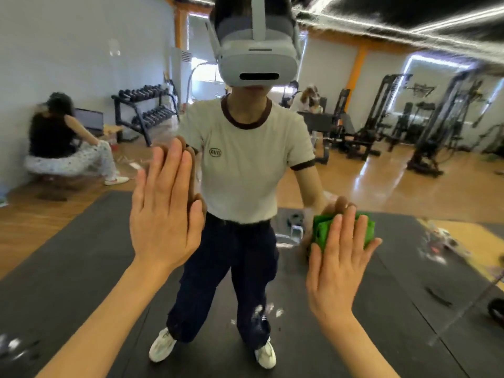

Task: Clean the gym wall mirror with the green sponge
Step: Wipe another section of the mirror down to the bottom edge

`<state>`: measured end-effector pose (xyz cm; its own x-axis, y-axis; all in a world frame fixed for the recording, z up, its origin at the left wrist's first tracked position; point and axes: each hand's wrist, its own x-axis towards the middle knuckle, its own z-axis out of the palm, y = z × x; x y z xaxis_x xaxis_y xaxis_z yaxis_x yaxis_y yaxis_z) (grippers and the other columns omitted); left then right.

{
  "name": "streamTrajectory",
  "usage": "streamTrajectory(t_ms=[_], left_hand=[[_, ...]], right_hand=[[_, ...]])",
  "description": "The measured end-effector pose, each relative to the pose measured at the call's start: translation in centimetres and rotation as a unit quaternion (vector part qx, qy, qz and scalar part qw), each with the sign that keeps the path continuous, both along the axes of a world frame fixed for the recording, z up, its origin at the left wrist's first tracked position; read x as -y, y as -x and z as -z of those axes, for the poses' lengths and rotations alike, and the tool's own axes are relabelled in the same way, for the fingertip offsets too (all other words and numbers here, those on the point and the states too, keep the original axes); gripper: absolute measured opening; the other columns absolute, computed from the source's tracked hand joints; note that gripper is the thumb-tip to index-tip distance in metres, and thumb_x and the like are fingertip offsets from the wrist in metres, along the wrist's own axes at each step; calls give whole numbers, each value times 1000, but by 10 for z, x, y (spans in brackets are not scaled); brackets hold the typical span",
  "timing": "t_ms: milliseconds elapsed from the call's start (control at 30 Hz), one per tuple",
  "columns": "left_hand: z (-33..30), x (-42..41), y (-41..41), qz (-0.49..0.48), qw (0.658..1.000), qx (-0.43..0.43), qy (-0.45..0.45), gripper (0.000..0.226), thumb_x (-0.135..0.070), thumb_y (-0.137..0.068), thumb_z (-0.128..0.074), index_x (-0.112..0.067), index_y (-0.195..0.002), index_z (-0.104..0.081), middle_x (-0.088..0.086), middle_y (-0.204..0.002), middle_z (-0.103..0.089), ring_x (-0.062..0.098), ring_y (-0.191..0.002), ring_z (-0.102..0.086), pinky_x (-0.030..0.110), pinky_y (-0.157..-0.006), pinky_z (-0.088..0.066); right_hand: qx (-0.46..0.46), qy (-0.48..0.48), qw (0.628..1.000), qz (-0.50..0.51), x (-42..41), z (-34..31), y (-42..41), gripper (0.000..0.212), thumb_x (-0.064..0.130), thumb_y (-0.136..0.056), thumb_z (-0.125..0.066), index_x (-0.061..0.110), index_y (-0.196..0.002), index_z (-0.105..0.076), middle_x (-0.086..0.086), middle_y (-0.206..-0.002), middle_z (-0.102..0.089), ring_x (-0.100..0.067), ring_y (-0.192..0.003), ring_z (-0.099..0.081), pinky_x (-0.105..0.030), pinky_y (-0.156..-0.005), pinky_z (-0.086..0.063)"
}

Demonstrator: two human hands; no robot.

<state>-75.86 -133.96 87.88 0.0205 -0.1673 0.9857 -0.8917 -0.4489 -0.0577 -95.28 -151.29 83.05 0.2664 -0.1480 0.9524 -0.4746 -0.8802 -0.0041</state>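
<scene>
— While the right hand (338, 257) presses the green sponge (343, 227) flat against the mirror (81, 50), what can go wrong?

— Its fingers are straight over the sponge and do not curl around it, so the grip is only pressure. If the pressure gets weaker during a stroke, the sponge can slide out and fall to the floor.

— And the left hand (163, 208)?

— It lies released, palm flat on the glass, well to the left of the sponge. A bare palm can leave marks on the part that should become clean — this would spoil the work.

— Is the glass already clean there?

— I cannot tell for sure; the picture is blurred. Some pale smears low on the glass (268, 309) seem to remain, and a faint mark higher up on the left.

— Anything more?

— Leaning hard on one flat hand, the person may slip if the surface is wet.
</scene>
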Motion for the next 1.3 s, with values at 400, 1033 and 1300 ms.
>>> streamTrajectory(t_ms=[400, 1033, 1300], left_hand=[[0, -1, 1, 0, 1000, -11, -3, 60, -31, -107, -24, -10, -161, -10, -11, -169, 11, 12, -156, 5, 35, -127, -1], [8, -85, -45, 10, 992, -119, 39, 59, -20, -103, -32, 7, -155, -21, 25, -162, -19, 13, -156, 3, 37, -127, 3], [16, -91, -78, -26, 996, -77, 37, 59, -35, -108, -22, -11, -161, -13, 8, -168, -11, 17, -157, -1, 42, -127, -5]], right_hand=[[-96, 115, 989, 14, 25, 37, 24, 59, 26, -110, -30, 12, -162, -6, -4, -170, 1, -23, -156, -1, -47, -125, 4], [-189, 201, 959, -65, -66, 19, -70, 65, 24, -101, -46, 12, -159, -19, -2, -169, 2, -18, -156, 0, -41, -125, 5], [-18, 11, 999, -44, -64, -11, -62, 56, 30, -111, -21, 14, -161, 0, 1, -169, 8, -19, -156, 5, -45, -125, 10]])
